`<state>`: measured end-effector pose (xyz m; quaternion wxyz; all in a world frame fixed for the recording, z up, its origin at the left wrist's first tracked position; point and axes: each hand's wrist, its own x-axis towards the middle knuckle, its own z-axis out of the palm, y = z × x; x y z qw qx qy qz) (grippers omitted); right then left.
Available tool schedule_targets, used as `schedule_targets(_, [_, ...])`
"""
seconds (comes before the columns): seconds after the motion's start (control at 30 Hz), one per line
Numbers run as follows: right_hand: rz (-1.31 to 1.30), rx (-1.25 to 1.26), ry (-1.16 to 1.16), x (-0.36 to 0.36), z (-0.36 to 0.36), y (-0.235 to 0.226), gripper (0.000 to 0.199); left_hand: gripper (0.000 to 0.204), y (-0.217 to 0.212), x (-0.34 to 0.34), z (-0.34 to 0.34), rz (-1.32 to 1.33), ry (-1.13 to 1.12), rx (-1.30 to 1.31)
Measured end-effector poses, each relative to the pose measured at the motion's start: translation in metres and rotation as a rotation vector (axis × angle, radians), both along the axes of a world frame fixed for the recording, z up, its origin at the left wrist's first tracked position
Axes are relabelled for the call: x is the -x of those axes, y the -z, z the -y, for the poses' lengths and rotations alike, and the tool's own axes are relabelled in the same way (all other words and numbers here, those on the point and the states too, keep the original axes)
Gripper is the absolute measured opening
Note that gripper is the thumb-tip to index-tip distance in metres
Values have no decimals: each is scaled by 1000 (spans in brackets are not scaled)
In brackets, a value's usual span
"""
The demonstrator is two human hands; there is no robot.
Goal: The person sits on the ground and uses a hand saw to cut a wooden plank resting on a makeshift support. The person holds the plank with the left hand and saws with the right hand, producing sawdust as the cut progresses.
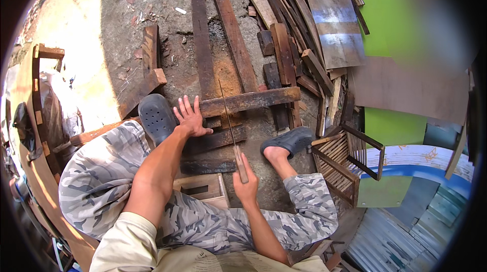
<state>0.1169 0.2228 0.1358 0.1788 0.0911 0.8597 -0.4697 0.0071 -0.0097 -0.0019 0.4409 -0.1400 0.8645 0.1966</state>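
A dark, weathered wooden beam [264, 98] lies crosswise in front of me. My left hand [190, 119] rests flat with fingers spread at the beam's left part, beside my left clog [156, 117]. My right hand [247, 183] is closed around the wooden handle of a handsaw [240, 164]. Its thin blade, seen almost edge-on, runs away from me across the top of the beam, to the right of my left hand. Whether the teeth have cut into the wood cannot be made out. Shorter dark wood pieces [215, 140] lie under and nearer than the beam.
Two long planks [231, 31] stretch away on the concrete ground. Stacked boards [294, 13] stand at the far right, with a small slatted wooden chair [350, 163] nearer. A pale wooden box [215, 191] sits between my legs. My right clog [289, 140] is near the beam's right end.
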Motion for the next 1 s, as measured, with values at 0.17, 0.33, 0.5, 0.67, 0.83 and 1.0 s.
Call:
schedule_targets(0.17, [2, -61, -15, -44, -28, -48, 61, 151, -2, -2, -3, 7, -10, -18])
schedule_targets(0.33, [-69, -20, -17, -2, -2, 56, 61, 152, 0, -9, -2, -20, 2, -13])
schedule_targets(0.5, [-256, 61, 14, 44, 26, 105, 59, 151, 0, -3, -4, -21, 33, -1])
schedule_targets(0.67, [-89, 50, -26, 62, 32, 44, 61, 151, 1, -2, -1, -18, 7, 10])
schedule_targets(0.83, [80, -51, -31, -24, -16, -52, 60, 152, 1, 0, -1, -10, -2, -11])
schedule_targets(1.0, [74, -125, -67, -56, -31, -76, 59, 151, 0, -9, -2, 3, 0, -8])
